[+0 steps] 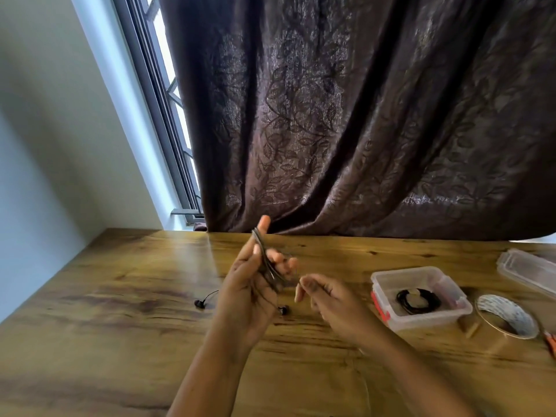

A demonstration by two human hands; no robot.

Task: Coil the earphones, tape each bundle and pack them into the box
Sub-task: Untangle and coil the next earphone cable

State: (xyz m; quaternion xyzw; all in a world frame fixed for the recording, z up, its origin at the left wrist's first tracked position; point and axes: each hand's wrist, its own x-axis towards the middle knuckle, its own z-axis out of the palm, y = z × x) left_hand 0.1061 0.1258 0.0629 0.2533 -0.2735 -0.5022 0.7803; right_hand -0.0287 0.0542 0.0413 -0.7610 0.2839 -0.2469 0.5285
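My left hand is raised over the wooden table with black earphone cable looped several times around its spread fingers. Two earbuds hang free from it, one lying on the table to the left, the other below my palm. My right hand hovers just right of the loops, fingers loosely curled; blur hides whether it pinches the cable's end. A clear plastic box with red clips stands to the right and holds one coiled black earphone bundle.
A roll of tape lies right of the box, and the box's clear lid lies behind it. An orange-handled tool shows at the right edge. A dark curtain hangs behind the table's far edge.
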